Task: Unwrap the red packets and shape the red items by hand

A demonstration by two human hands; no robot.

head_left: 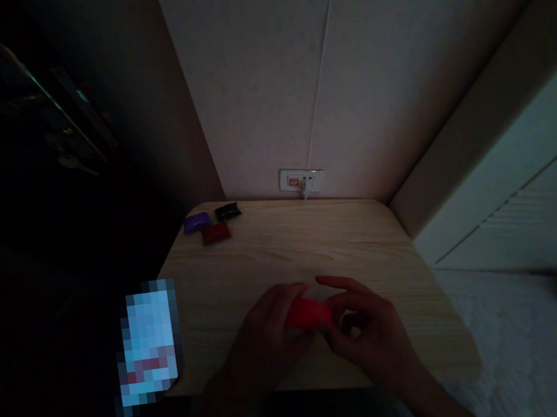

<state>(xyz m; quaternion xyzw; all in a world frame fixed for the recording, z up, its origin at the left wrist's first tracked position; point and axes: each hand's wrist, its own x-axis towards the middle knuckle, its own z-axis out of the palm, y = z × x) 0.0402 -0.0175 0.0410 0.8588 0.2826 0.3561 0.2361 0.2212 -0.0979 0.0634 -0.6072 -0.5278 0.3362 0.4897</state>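
Observation:
Over the front part of the wooden table, a small bright red packet (309,314) is held between both hands. Its surface is blurred in the dim light, so I cannot make out what it contains. My left hand (273,325) is closed around its left end, thumb below and fingers above. At its right end my right hand (365,323) pinches with thumb and fingertips, the index finger raised clear. Towards the table's back left corner lie three small shiny packets: a purple packet (196,223), a black packet (228,211) and a dark red packet (216,233).
The light wooden table (313,238) has rounded corners and stands against a pale wall. A wall socket (301,180) with a plug sits just above its back edge. A lit, pixelated screen (149,342) is at the left edge. Bedding (525,333) lies to the right.

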